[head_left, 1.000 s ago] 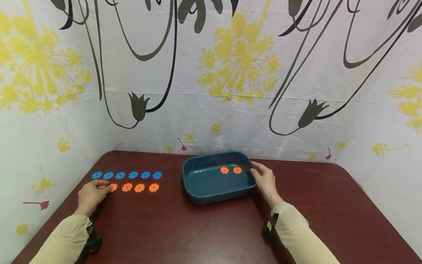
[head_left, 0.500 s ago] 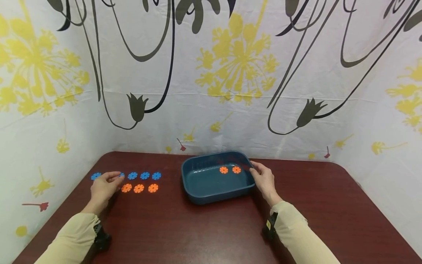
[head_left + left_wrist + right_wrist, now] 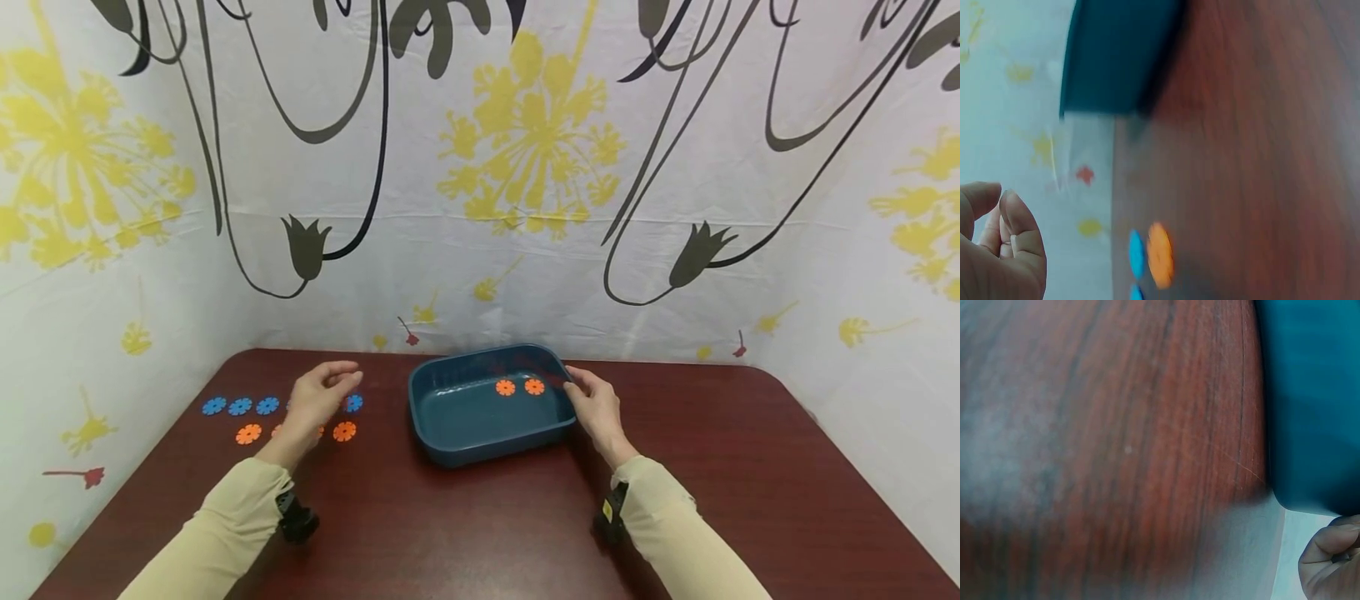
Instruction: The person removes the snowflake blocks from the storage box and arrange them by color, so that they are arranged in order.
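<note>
My left hand (image 3: 313, 407) is raised over the right part of two rows of flower-shaped discs, partly hiding them. Its thumb and fingertips lie close together with nothing showing between them, as the left wrist view of this hand (image 3: 1016, 256) also shows. Blue discs (image 3: 267, 406) form the back row; orange discs (image 3: 248, 434) make up the front one. At the right end of a teal rectangular dish (image 3: 480, 451), my right hand (image 3: 598, 410) holds the rim, thumb at the inner side. Two orange discs (image 3: 505, 387) lie inside the dish.
The dark red-brown table (image 3: 465, 533) has rounded far corners. A white patterned cloth (image 3: 420, 167) hangs behind it and along both sides. Black wrist cameras (image 3: 297, 518) sit at the sleeves.
My left hand has left the leftmost orange disc, which stays in its row, and has moved right and up past the blue row. My right hand keeps holding the dish in place.
</note>
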Demonstrator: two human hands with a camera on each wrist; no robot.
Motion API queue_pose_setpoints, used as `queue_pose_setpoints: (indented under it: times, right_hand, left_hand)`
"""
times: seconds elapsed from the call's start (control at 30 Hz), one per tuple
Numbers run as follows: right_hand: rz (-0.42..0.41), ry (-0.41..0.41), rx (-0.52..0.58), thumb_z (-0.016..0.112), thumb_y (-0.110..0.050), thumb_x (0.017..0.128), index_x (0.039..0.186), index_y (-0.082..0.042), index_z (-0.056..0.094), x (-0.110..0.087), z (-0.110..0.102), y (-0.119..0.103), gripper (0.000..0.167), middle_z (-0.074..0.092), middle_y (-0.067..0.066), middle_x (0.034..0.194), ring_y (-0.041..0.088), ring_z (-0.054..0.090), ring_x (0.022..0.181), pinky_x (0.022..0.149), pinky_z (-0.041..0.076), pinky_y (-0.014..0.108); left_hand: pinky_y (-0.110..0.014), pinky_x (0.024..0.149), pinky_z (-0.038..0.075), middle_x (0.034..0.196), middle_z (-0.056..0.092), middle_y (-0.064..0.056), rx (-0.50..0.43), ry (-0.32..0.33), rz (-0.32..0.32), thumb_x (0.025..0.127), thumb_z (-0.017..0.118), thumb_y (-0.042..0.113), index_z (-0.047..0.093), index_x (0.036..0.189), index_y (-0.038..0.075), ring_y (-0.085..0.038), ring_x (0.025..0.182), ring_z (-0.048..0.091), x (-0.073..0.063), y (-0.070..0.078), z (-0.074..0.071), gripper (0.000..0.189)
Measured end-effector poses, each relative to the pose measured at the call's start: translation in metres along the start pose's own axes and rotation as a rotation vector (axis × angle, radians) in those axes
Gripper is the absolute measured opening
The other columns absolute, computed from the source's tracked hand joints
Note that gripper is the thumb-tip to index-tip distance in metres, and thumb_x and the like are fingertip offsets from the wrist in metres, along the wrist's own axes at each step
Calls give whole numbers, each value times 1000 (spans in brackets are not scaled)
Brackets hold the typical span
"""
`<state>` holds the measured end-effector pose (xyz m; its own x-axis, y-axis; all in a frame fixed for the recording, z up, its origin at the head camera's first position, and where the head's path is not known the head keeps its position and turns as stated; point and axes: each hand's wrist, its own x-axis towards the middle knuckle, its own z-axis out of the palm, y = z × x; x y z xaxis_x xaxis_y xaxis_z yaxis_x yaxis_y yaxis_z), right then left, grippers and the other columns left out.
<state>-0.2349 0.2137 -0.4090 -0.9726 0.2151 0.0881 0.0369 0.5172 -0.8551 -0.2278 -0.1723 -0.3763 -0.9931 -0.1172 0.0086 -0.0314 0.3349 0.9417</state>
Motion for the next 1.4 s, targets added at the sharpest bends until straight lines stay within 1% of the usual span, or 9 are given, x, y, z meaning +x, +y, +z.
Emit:
queue_pose_setpoints:
  times: [0.07, 0.2, 0.33, 0.63, 0.8, 0.93, 1.0, 1.17, 1.4]
  right_hand:
    - [-2, -1, 2, 52, -19, 97, 132, -15, 55, 0, 0, 0, 36, 64, 17, 110, 28, 62, 95, 74, 51, 32]
    - [-3, 5, -4, 53, -19, 96, 131, -15, 56, 0, 0, 0, 35, 64, 17, 110, 28, 62, 94, 74, 50, 32]
    - [-8, 13, -15, 53, -19, 96, 131, -15, 56, -1, -1, -1, 35, 65, 18, 109, 29, 62, 92, 72, 49, 31]
    - [-4, 23, -12, 54, -18, 96, 131, -14, 56, -1, 0, -1, 35, 64, 19, 103, 26, 60, 86, 68, 47, 27]
    - [3, 22, -1, 54, -19, 96, 130, -14, 57, -1, 1, -1, 35, 64, 19, 99, 28, 60, 84, 64, 45, 24]
    - [-1, 27, 1, 54, -18, 96, 130, -14, 57, 0, 1, -1, 34, 64, 19, 98, 28, 59, 83, 63, 45, 23]
    - [-4, 32, 1, 55, -17, 96, 129, -14, 58, 1, 1, 0, 34, 64, 19, 96, 27, 59, 82, 63, 44, 23]
    - [0, 34, 5, 55, -17, 95, 129, -14, 58, 1, 1, -1, 34, 64, 19, 97, 26, 59, 82, 63, 45, 23]
    - [6, 29, 10, 55, -18, 95, 129, -14, 58, 0, 1, -2, 34, 63, 20, 93, 28, 59, 80, 61, 44, 24]
  left_hand:
    - [-28, 71, 54, 113, 62, -16, -25, -16, 12, 94, 59, 25, 56, 126, 3, -5, 71, 58, 1, 7, 14, 39]
    - [-32, 77, 55, 111, 63, -16, -84, -46, 18, 93, 61, 20, 59, 122, 4, -15, 83, 63, 3, 21, 43, 33]
    - [-32, 76, 55, 108, 64, -15, -135, -80, 18, 92, 62, 17, 62, 118, 5, -24, 90, 63, 4, 32, 72, 29]
    - [-44, 80, 54, 94, 66, -11, -188, -121, 33, 88, 66, 15, 64, 113, 2, -11, 71, 61, 8, 46, 128, 28]
    - [-41, 82, 54, 95, 66, -10, -226, -135, -21, 89, 66, 15, 64, 113, 3, -19, 79, 63, 10, 50, 150, 27]
    - [-38, 80, 55, 95, 66, -10, -259, -114, -47, 88, 67, 14, 65, 110, 3, -31, 91, 64, 12, 52, 165, 26]
    - [-39, 80, 55, 94, 67, -10, -271, -102, -54, 87, 68, 13, 65, 109, 2, -34, 95, 64, 13, 51, 171, 25]
    - [-41, 83, 54, 92, 66, -10, -292, -80, -83, 86, 69, 11, 66, 108, 1, -34, 96, 64, 17, 49, 187, 24]
    - [-33, 76, 55, 96, 67, -12, -260, -44, -91, 84, 70, 10, 66, 106, 1, -28, 89, 65, 19, 48, 203, 24]
